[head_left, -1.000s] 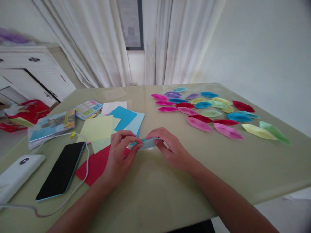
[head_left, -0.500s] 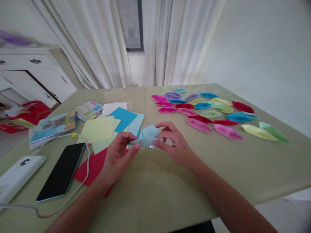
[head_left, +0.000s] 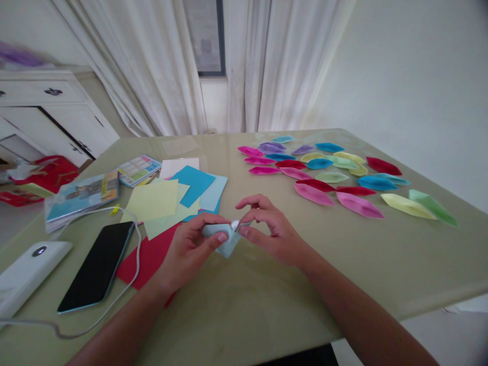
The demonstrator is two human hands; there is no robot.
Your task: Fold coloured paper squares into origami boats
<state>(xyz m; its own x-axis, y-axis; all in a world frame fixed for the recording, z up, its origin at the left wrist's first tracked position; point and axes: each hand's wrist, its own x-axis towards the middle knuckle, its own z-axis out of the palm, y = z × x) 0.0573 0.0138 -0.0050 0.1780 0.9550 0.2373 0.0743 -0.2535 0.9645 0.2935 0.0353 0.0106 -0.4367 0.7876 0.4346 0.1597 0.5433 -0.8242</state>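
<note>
A piece of light blue folded paper (head_left: 227,245) is held just above the table between my two hands. My left hand (head_left: 192,246) pinches its left part, thumb in front and fingers behind. With thumb and bent fingers, my right hand (head_left: 269,226) grips the paper's right end; its index finger is raised a little. A small white spot shows at the fold between the hands; I cannot make out what it is. Left of my left hand lies red paper (head_left: 147,256), partly covered by my wrist.
Several folded paper boats (head_left: 312,185) in many colours lie at the right back of the table (head_left: 259,310). Left are loose paper sheets (head_left: 152,201), booklets (head_left: 86,195), a black phone (head_left: 97,267), a white device (head_left: 32,269) and its white cable (head_left: 138,254).
The light blue paper has been tilted and lowered slightly, its point now facing down toward me. Both hands still hold it, and the right index finger has lifted off.
</note>
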